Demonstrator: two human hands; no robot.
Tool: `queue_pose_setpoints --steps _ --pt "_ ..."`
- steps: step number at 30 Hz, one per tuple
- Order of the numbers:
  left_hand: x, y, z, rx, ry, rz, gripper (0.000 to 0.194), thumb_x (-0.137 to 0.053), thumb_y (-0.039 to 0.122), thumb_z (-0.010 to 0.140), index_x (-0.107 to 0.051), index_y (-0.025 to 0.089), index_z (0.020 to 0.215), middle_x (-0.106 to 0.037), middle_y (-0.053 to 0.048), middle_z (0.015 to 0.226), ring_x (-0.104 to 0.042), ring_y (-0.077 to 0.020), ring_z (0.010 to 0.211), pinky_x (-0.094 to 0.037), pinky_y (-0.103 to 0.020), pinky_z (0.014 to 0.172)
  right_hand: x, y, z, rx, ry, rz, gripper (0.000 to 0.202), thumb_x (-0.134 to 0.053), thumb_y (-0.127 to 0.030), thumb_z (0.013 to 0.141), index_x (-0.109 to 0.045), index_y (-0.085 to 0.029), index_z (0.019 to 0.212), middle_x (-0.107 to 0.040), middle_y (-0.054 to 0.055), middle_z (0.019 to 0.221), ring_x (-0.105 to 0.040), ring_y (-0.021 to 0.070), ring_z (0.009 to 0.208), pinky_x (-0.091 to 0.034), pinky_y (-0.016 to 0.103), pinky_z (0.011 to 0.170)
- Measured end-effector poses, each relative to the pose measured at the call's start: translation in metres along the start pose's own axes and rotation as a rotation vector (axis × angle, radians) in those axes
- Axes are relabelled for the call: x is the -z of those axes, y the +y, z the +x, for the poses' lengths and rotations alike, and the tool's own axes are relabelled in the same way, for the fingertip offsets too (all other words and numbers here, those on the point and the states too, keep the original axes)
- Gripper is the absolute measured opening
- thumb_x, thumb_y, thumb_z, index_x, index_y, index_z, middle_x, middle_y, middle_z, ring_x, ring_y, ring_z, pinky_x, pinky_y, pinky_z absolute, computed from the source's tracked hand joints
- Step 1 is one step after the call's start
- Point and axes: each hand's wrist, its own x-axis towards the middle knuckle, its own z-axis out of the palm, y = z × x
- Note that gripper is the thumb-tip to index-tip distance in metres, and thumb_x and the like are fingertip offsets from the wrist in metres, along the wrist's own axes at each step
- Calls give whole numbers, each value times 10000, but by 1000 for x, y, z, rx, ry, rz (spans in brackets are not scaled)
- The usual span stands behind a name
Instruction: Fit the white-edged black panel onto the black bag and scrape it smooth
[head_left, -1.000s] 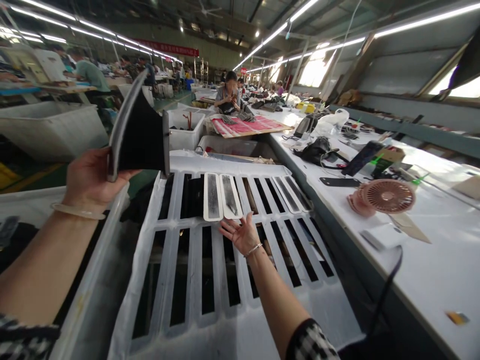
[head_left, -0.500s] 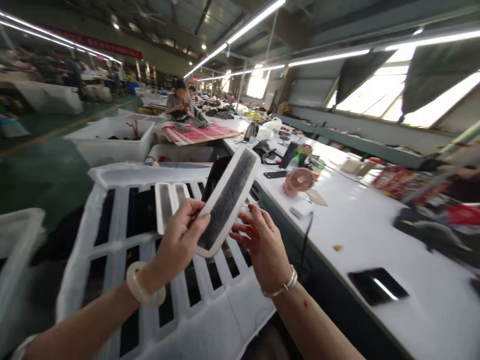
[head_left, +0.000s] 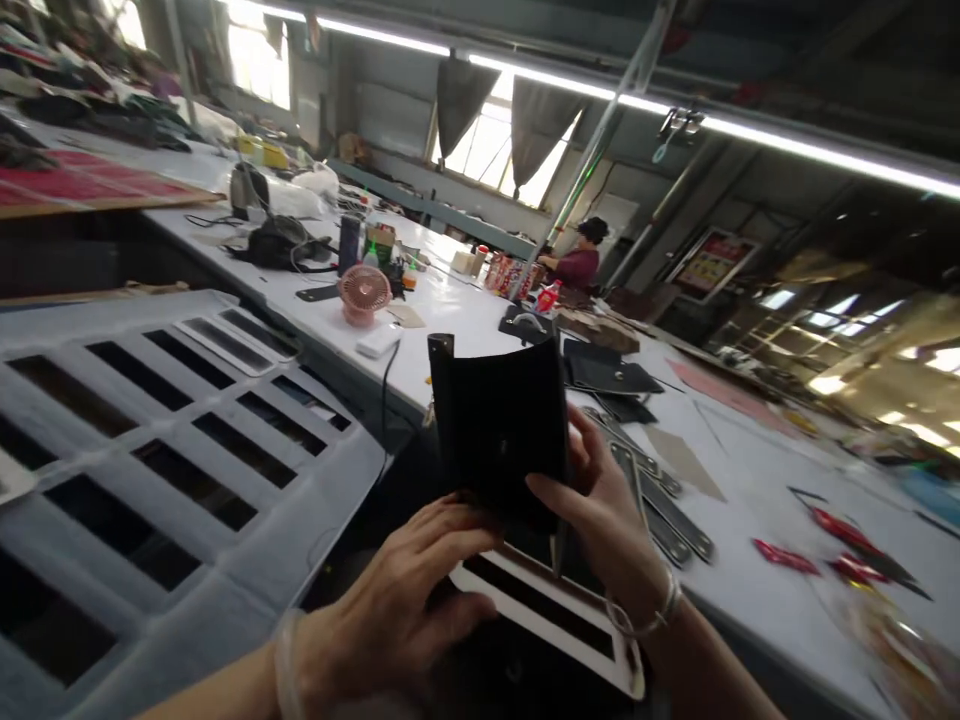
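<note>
A stiff black panel, leather-like and curved along its top edge [head_left: 495,410], stands upright in front of me. My right hand [head_left: 611,500] grips its right side, thumb on the near face and fingers behind. Low at its left bottom corner, my left hand [head_left: 405,585] lies with fingers stretched forward and thumb apart, the fingertips touching or close to the panel. Beneath both hands is a white-edged piece with a dark slot [head_left: 551,610]; black material around it is too dark to make out.
On the left is a white slotted crate lid [head_left: 247,560]. The white table [head_left: 720,620] on the right carries a pink fan [head_left: 364,293], black straps [head_left: 667,510], black leather pieces [head_left: 607,368] and red-handled tools [head_left: 847,530]. A co-worker [head_left: 577,262] is at the far side.
My view has swung right. The white-edged dark strip is out of my left hand, and my right hand now holds the black panel. Both hands have moved towards the table edge.
</note>
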Motion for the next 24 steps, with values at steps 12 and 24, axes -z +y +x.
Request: queue_pose_setpoints --steps 12,24 --pt "-83 -54 -40 845 335 -577 409 -551 497 852 -569 238 1168 -602 -70 1227 -497 -289 1224 -360 -412 1062 95 49 -66 11 57 -157 865 -778 -262 669 -318 -352 1396 -625 46 1088 -617 229 939 -533 355 770" --pt "-112 -63 -44 1028 359 -740 363 -488 568 859 -602 265 1024 -614 -19 1157 -507 -250 1186 -412 -369 1001 126 100 -81 180 -15 -985 991 -785 -302 654 -196 -352 1450 -455 76 1356 -465 317 1214 -411 503 1003"
